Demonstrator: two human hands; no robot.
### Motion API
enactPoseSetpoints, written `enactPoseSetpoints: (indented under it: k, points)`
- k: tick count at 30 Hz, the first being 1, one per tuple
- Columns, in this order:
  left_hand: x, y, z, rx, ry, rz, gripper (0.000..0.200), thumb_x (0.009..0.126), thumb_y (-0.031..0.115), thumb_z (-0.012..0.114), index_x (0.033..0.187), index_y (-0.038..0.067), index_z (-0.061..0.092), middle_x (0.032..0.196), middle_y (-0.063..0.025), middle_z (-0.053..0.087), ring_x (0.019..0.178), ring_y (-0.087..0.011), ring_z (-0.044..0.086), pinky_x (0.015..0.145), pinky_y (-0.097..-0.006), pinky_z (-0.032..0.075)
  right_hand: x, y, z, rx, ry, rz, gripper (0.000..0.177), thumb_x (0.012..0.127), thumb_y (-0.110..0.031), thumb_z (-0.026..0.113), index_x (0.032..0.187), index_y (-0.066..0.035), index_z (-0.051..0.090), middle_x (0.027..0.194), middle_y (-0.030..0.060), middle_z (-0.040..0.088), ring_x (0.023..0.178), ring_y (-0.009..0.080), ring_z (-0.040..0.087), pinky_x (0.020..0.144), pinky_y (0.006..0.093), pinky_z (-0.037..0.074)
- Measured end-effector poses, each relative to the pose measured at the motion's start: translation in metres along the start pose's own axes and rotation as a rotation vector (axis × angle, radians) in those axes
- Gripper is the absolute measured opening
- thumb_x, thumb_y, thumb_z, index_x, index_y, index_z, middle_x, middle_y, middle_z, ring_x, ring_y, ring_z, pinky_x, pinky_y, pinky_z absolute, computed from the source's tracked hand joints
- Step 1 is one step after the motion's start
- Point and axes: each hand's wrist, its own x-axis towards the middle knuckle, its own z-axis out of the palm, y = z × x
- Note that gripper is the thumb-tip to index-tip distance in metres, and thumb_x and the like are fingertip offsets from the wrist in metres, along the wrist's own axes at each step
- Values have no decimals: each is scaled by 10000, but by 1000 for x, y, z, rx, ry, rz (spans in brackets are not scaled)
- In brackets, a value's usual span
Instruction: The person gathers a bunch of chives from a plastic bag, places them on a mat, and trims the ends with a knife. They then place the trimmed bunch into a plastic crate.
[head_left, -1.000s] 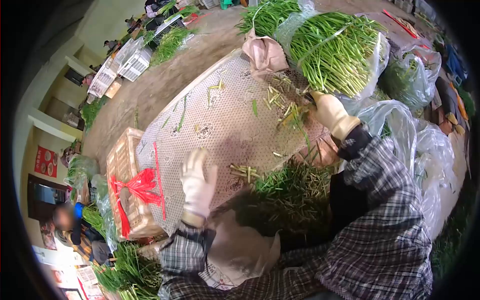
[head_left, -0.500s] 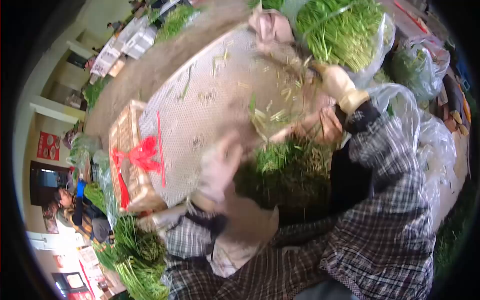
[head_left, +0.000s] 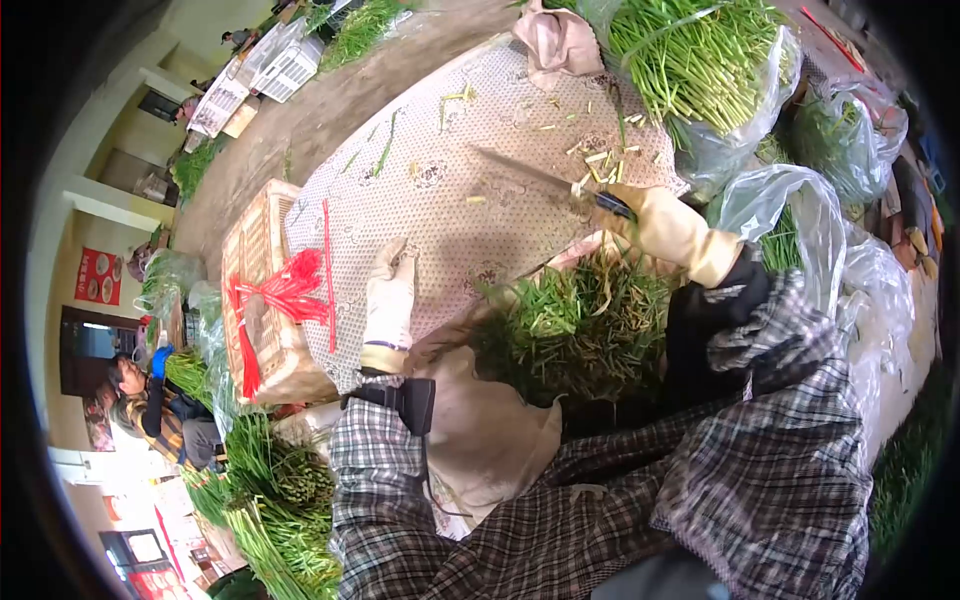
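My right hand (head_left: 655, 225), in a pale glove, is wrapped round the dark handle of a knife (head_left: 530, 170). The blade points left over the patterned tabletop (head_left: 440, 215). Cut stem pieces (head_left: 597, 158) lie near the knife. On the left part of the tabletop rests my gloved left hand (head_left: 388, 295), with nothing visible in it and the thumb a little apart from the bent fingers. Below the near edge is a heap of green trimmings (head_left: 585, 310). Red ties (head_left: 290, 300) hang over a wicker basket (head_left: 265, 255) left of my left hand.
Bundled green stems (head_left: 690, 65) in plastic stand at the back right, beside a pinkish cloth (head_left: 557, 45). More clear bags (head_left: 850, 130) lie farther right. Green bundles (head_left: 270, 500) are at the lower left. A person (head_left: 165, 410) with a blue glove sits beyond them.
Both hands were blurred before and now show clearly. My left hand has moved left, away from the trimmings. My right hand has moved slightly down and left; the knife blade is now distinct.
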Motion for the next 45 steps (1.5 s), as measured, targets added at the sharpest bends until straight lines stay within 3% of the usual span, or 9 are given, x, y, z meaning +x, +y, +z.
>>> enactPoseSetpoints:
  k: [7,12,17,22,26,31,32,35,45]
  points:
    - [24,-32,35,711,81,269,517,905,374,616,1376,189,515,1507,-117,423,1438,-361,294,1190,-564,94,-25,-1,-3,70,-92,-277,357,893,-251,702,1192,-69,637,867,177,687,743,347,674,691,397,552]
    - [-62,22,85,666,-223,720,386,940,269,570,1301,135,574,1293,-166,586,1298,-335,491,1139,-475,323,7,66,-22,-364,427,61,401,810,-18,580,1204,-84,613,835,221,678,732,390,665,669,444,535]
    - [-97,71,63,335,-660,464,360,930,111,612,1279,26,583,1187,-159,675,1106,-296,645,971,-368,497,-23,48,-12,-179,174,46,351,860,-85,609,1209,-84,633,822,203,683,734,368,673,670,426,537]
    - [-28,52,43,262,-154,253,409,951,80,593,1339,-28,525,1346,-173,578,1273,-252,520,1095,-346,380,-38,1,-43,269,-60,203,392,852,-112,662,1242,-84,631,889,186,704,704,365,670,664,396,539]
    - [25,8,38,505,-2,315,523,933,260,634,1390,59,479,1445,-173,479,1354,-362,419,1124,-394,343,4,79,-14,-449,464,133,304,866,-119,647,1156,-29,631,782,182,655,679,335,655,638,418,523]
    - [23,-16,56,826,75,307,573,952,432,524,1401,81,460,1511,-177,386,1439,-365,274,1184,-571,120,-35,10,27,-497,85,109,304,908,-325,679,1086,-81,645,670,103,587,544,305,579,570,402,508]
    - [10,-15,61,850,18,385,564,949,414,535,1398,79,463,1511,-179,386,1433,-369,287,1182,-566,138,-27,-8,16,-410,-387,256,568,882,-133,651,1420,-104,471,1004,102,712,799,242,703,738,346,582]
    - [-47,-2,62,858,-196,589,514,937,338,570,1369,71,492,1486,-182,416,1400,-381,341,1170,-545,212,-48,-19,-8,136,-158,-224,423,882,-198,708,1262,-40,609,922,135,725,665,177,665,571,342,542]
    - [-99,61,46,282,-476,265,359,923,92,643,1272,24,596,1293,-125,619,1159,-226,611,947,-307,487,65,64,-37,627,34,500,388,923,-404,672,1083,-51,672,762,56,663,569,145,630,491,272,511]
